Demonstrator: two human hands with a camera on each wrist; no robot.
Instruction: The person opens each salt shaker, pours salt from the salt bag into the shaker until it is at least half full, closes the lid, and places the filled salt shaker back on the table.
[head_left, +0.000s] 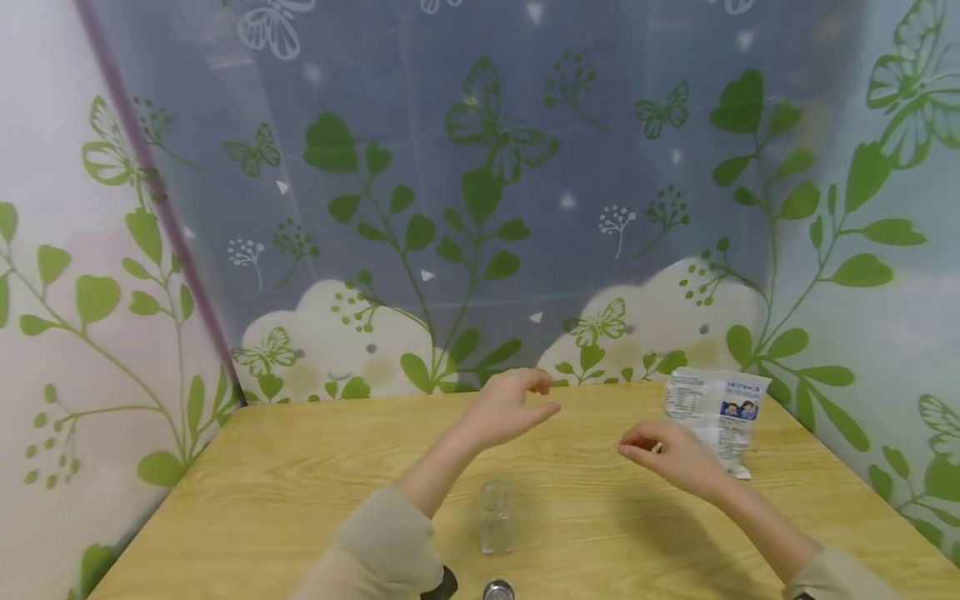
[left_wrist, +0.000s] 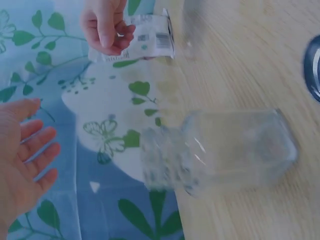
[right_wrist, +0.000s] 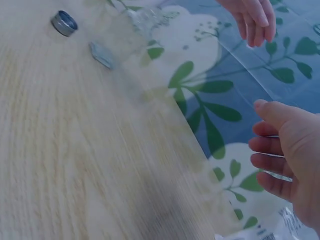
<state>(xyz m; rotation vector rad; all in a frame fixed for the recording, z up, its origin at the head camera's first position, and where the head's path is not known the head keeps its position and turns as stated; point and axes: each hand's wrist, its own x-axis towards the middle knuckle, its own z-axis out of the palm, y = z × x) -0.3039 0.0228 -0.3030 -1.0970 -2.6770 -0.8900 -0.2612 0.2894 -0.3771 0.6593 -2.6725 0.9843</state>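
A clear, square-sided glass bottle (head_left: pixel 496 521) stands on the wooden table in front of me. Its threaded neck (left_wrist: pixel 162 157) is bare in the left wrist view. Nearer to me lies a silver, ring-like lid (head_left: pixel 498 591), also visible in the right wrist view (right_wrist: pixel 64 23). Raised beyond the bottle, my left hand (head_left: pixel 513 408) holds nothing, its fingers loosely bent and the thumb apart. My right hand (head_left: pixel 675 457) is in the air at the right, fingers relaxed with nothing between them. Behind it, a white printed packet (head_left: pixel 705 400) stands upright, partly covered by that hand.
The light wooden table (head_left: pixel 315 483) reaches back to a hanging blue cloth (head_left: pixel 405 208) with green leaves and butterflies. Similar patterned cloths hang at the left (head_left: pixel 52 333) and right. A dark band sits at my left wrist (head_left: pixel 441 583).
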